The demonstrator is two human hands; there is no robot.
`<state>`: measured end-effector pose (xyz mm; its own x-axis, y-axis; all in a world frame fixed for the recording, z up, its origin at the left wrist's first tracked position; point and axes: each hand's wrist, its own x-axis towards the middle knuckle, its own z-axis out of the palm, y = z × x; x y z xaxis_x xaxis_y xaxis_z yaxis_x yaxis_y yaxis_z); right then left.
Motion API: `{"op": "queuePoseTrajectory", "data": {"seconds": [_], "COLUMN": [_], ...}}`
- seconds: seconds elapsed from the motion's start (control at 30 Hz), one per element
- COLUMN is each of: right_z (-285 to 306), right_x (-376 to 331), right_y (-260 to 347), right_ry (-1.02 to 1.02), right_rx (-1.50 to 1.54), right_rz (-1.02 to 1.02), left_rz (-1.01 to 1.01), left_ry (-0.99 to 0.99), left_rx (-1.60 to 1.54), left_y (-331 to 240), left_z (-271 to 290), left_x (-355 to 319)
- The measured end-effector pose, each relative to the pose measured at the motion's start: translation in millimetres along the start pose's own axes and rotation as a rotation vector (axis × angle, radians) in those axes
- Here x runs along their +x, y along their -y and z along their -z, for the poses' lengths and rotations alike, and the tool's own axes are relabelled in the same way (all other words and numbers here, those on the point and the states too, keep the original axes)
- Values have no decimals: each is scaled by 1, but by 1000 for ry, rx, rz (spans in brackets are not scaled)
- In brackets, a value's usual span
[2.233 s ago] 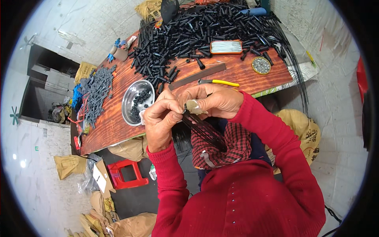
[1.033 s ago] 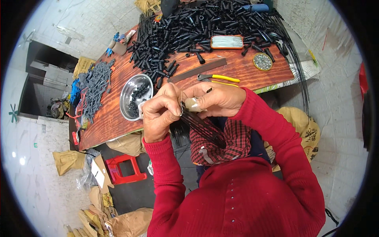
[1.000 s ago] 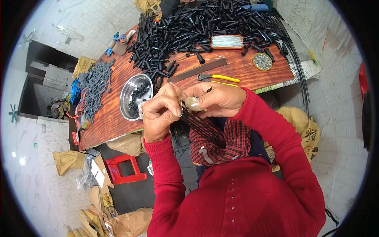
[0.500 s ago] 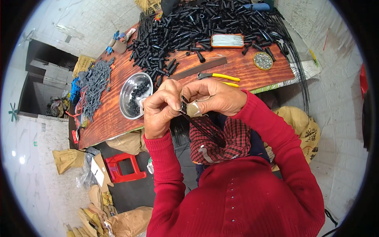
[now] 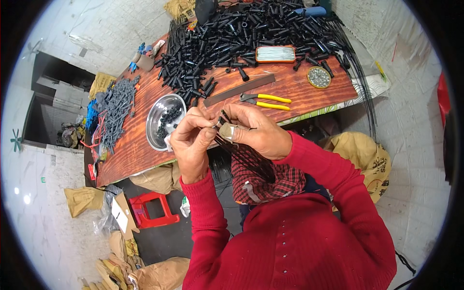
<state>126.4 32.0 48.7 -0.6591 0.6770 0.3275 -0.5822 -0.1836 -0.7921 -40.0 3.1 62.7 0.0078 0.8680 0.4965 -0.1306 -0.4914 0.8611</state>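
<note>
My left hand (image 5: 192, 142) is raised over the table's near edge, thumb and forefinger pinched on something too small to make out. Close beside it, my right hand (image 5: 261, 131) grips a small black part (image 5: 222, 118) between thumb and fingers. A tan wrapping (image 5: 226, 130) covers that thumb's tip. Thin black rods (image 5: 251, 162) run down from between the hands over the red checked cloth (image 5: 290, 176) on my lap; whether they join the small part, I cannot tell. Just beyond the hands lie yellow-handled pliers (image 5: 273, 101) and a flat brown bar (image 5: 239, 90).
Left of my hands stands a metal bowl (image 5: 153, 116) with small black pieces. A heap of black tubular parts (image 5: 227, 38) fills the table's far side. Grey pieces (image 5: 118, 108) lie at left. An orange-rimmed tray (image 5: 275, 60) and a round tub (image 5: 319, 77) of small metal bits sit at right.
My hands have moved slightly apart, the right one lower. The small black part shows more clearly between them, and the pliers are less covered. The view has shifted a little.
</note>
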Motion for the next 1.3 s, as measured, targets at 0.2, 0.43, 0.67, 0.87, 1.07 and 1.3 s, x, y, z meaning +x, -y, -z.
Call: {"op": "queuePoseTrajectory", "data": {"seconds": [0.2, 0.43, 0.67, 0.87, 1.07, 1.3], "right_z": [3, 20, 32, 22, 10, 3], "right_x": [-1, 6, 12, 3, -3, -5], "right_y": [-10, 2, 5, 3, 4, 1], "right_ry": [-151, -37, 68, -3, -82, -162], "right_rx": [-107, -7, -22, -17, -228, -395], "right_rz": [115, -31, -162, -113, -11, 23], "left_rz": [48, 30, 49, 32, 115, 181], "left_ry": [-119, -90, -131, -174, -213, -209], "left_rx": [165, 188, 172, 178, 87, 59], "left_y": [-9, -9, -11, -15, -20, -21], "left_z": [-8, -4, -7, -20, -15, -14], "left_x": [-6, -4, -4, -7, -12, -12]}}
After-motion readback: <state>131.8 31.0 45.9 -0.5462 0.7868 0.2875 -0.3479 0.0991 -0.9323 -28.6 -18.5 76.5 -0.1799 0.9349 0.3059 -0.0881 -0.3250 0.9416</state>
